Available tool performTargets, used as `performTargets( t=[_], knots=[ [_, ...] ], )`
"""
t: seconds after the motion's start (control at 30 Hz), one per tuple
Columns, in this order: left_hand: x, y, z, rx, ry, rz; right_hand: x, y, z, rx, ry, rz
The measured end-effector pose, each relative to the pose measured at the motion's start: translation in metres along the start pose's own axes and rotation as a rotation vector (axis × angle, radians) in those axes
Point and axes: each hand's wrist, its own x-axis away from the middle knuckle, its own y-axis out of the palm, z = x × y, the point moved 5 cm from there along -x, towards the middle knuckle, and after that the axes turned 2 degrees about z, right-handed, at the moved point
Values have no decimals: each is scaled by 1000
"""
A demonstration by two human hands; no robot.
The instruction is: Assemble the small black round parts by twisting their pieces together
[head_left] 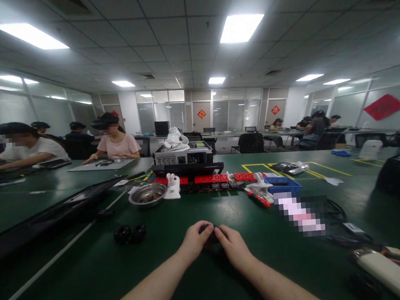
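My left hand (195, 241) and my right hand (234, 246) meet low in the middle of the view, just above the green tabletop. Between them they grip a small black part (213, 237), with both thumbs on top. My fingers cover most of it, so I cannot make out its exact kind. To the left, two round black wheel-like pieces (130, 234) rest side by side on the table. A metal bowl (148, 187) with small bits in it stands farther off.
Beyond my hands lie a row of red bins (207, 180), a red-handled screwdriver (259, 199) and a blue tray (282, 183). A long black panel (53, 219) lies left. Black cables (348, 235) and a beige block (389, 269) are right. Several people sit at tables around.
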Motion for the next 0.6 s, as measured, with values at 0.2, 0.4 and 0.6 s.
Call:
performTargets(
  t=[0.2,0.4,0.6],
  knots=[
    [-5,-5,-4,80,-82,4,4,1,-9,-9,-84,-56],
    [-7,-5,-7,55,-89,39,11,1,-19,148,-165,-22],
    [-5,-3,-8,28,-53,66,2,-3,2,138,83,35]
  ],
)
